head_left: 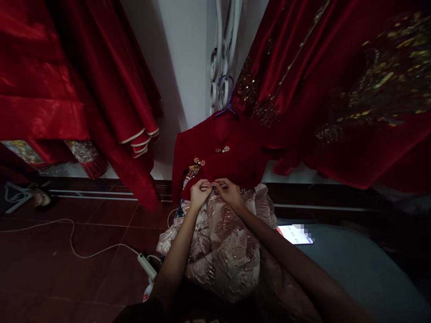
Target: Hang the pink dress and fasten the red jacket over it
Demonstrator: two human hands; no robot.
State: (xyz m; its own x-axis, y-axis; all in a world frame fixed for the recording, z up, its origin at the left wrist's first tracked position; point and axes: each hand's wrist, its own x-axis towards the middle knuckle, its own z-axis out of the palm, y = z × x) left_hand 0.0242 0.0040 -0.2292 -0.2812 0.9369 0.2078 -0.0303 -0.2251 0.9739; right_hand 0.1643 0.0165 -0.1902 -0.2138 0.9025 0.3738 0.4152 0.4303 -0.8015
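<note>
A red jacket (198, 148) hangs on a purple hanger (229, 107) before me, with a beaded clasp (222, 150) at its chest and a gold tasselled brooch (195, 167) lower on the left. At the bottom of the jacket's front, my left hand (201, 193) and my right hand (230, 194) meet with fingers pinched. A small shiny piece shows between the fingertips, too tiny to make out fully. Below the jacket, pinkish brocade cloth (232, 260) with a shiny floral pattern spreads under my forearms.
Red garments (111, 80) hang at the left, and gold-sequinned red garments (303, 89) at the right. A lit phone (296, 234) lies on a grey-blue seat (350, 264). A white cable (90, 256) crosses the tiled floor to a power strip (147, 267).
</note>
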